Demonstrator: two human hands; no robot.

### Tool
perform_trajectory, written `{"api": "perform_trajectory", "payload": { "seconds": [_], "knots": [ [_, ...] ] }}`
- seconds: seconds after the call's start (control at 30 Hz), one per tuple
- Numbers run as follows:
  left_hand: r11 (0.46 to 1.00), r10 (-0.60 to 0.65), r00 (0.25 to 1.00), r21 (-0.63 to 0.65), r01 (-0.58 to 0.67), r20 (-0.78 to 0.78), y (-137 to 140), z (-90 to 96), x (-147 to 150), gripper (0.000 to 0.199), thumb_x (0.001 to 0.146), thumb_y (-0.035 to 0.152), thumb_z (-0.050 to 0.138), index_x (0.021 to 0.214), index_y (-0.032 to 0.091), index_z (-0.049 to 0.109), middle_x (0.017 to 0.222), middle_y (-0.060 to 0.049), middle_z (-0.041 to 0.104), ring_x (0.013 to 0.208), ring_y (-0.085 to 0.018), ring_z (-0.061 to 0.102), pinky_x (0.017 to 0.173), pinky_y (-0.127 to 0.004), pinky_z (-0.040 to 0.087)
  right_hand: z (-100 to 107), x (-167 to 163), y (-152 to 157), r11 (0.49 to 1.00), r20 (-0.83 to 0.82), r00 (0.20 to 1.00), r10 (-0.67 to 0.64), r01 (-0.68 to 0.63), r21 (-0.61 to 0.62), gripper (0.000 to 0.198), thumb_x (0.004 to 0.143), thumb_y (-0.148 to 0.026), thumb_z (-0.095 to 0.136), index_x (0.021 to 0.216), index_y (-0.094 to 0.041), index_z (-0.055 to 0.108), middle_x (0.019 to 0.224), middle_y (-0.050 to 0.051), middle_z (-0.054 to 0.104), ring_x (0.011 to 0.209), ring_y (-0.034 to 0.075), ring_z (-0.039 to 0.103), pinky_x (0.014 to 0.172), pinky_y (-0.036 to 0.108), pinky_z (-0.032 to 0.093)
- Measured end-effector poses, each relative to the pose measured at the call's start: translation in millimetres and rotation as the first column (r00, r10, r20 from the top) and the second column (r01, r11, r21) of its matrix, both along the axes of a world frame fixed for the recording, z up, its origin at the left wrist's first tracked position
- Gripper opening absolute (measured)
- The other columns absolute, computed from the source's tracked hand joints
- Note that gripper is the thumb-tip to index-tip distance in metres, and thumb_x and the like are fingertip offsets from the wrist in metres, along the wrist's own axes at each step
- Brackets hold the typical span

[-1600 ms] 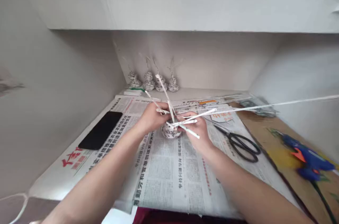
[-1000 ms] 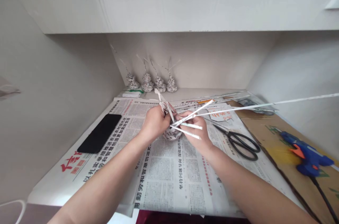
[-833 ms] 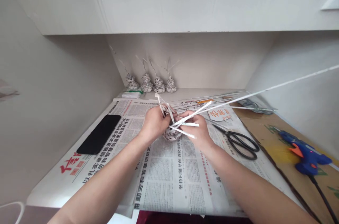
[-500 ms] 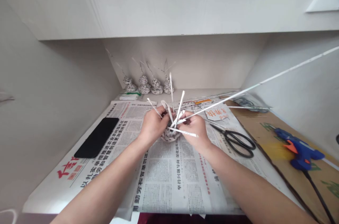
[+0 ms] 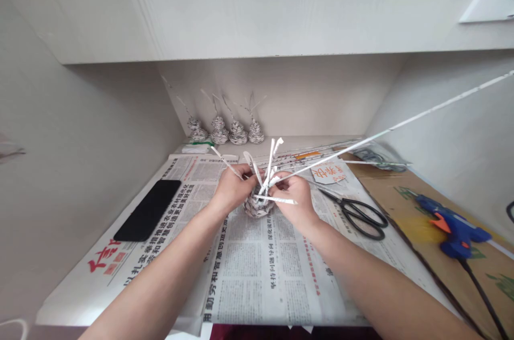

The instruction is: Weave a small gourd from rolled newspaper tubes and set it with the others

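A small round woven paper basket (image 5: 258, 208) rests on the newspaper between my hands, with several short white paper stakes standing up and out of it. My left hand (image 5: 235, 186) is closed on the basket's left side, its fingertips among the stakes. On the other side, my right hand (image 5: 295, 194) pinches a long rolled paper strip (image 5: 345, 150) close to the weave. That strip runs far up to the right and out of view. My own fingers hide part of the basket's rim.
Newspaper (image 5: 241, 276) covers the table. A black phone (image 5: 148, 210) lies left; black scissors (image 5: 363, 218) and a blue glue gun (image 5: 452, 225) on cardboard (image 5: 421, 206) lie right. Several woven gourd shapes (image 5: 237, 132) stand along the back wall. Loose paper strips (image 5: 289, 157) lie behind my hands.
The stakes have shifted: one that stood at the back now leans beside another, and the left one tilts further left. Both hands remain at the basket.
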State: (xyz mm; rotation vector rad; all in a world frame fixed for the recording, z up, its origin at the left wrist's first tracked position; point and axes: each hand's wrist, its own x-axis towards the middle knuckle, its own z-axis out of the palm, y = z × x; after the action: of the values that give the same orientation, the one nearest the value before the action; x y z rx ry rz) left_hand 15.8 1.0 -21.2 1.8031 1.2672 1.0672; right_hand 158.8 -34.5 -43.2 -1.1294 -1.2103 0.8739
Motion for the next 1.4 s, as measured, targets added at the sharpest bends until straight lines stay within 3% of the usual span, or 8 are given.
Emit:
{"api": "perform_trajectory", "payload": {
  "seconds": [0.1,0.27,0.4,0.6,0.83,1.07,1.4],
  "knots": [
    [1.000,-0.006,1.000,0.000,0.006,0.001,3,-4.9,0,0.016,0.074,0.021,0.061,0.083,0.015,0.073,0.078,-0.004,0.074,0.063,-0.016,0.063,0.058,-0.024,0.047,-2,-1,0,1.000,0.010,1.000,-0.023,0.023,0.002,0.008,0.065,-0.025,0.069,0.068,-0.019,0.065,0.063,0.002,0.069,0.055,0.017,0.063,0.052,0.025,0.048],
    [0.991,0.086,0.996,0.109,-0.081,-0.039,-1,-9.6,9,0.019,0.076,0.017,0.057,0.089,0.015,0.070,0.084,-0.006,0.073,0.075,-0.018,0.065,0.067,-0.026,0.048,-12,-1,8,0.997,-0.036,0.997,-0.062,0.060,-0.043,0.014,0.067,-0.030,0.070,0.071,-0.019,0.063,0.060,0.000,0.066,0.053,0.016,0.060,0.050,0.025,0.045],
    [0.990,0.055,0.998,0.126,-0.061,0.043,-5,-8.0,14,0.018,0.078,0.016,0.055,0.089,0.014,0.069,0.085,-0.007,0.073,0.074,-0.017,0.064,0.069,-0.026,0.049,-13,1,12,0.997,-0.063,0.996,-0.056,0.052,-0.064,0.015,0.067,-0.032,0.069,0.069,-0.020,0.060,0.060,0.000,0.065,0.052,0.016,0.058,0.051,0.026,0.045],
    [0.997,0.038,0.993,0.060,-0.045,0.113,-2,-8.4,11,0.014,0.075,0.020,0.059,0.084,0.014,0.069,0.077,-0.005,0.072,0.063,-0.014,0.062,0.060,-0.024,0.048,-5,6,7,0.998,0.111,0.993,-0.034,0.028,0.050,0.012,0.071,-0.031,0.067,0.073,-0.019,0.065,0.071,0.004,0.071,0.063,0.019,0.065,0.062,0.028,0.050],
    [0.994,0.086,0.985,0.056,-0.095,0.149,-3,-9.4,15,0.013,0.074,0.021,0.061,0.081,0.013,0.068,0.074,-0.005,0.070,0.069,-0.017,0.064,0.063,-0.025,0.050,-5,4,7,0.996,0.122,0.989,-0.087,0.087,0.005,0.017,0.073,-0.036,0.067,0.070,-0.019,0.062,0.062,0.003,0.068,0.055,0.018,0.061,0.054,0.027,0.046],
    [0.995,0.084,0.986,0.045,-0.091,0.147,-2,-12.0,15,0.016,0.075,0.028,0.062,0.078,0.013,0.066,0.071,-0.005,0.068,0.070,-0.018,0.065,0.063,-0.027,0.051,-8,7,9,0.988,0.248,0.958,-0.145,0.126,0.095,0.025,0.077,-0.041,0.065,0.064,-0.020,0.062,0.056,0.000,0.063,0.051,0.014,0.055,0.050,0.024,0.040],
    [0.995,0.036,0.987,0.088,-0.050,0.159,-10,-10.4,20,0.016,0.078,0.020,0.058,0.088,0.015,0.069,0.079,-0.004,0.071,0.067,-0.015,0.061,0.063,-0.023,0.047,-17,3,18,0.993,-0.126,0.986,-0.106,0.098,-0.070,0.029,0.067,-0.043,0.070,0.059,-0.021,0.053,0.047,-0.004,0.053,0.041,0.011,0.045,0.041,0.023,0.036]
  ]
}}
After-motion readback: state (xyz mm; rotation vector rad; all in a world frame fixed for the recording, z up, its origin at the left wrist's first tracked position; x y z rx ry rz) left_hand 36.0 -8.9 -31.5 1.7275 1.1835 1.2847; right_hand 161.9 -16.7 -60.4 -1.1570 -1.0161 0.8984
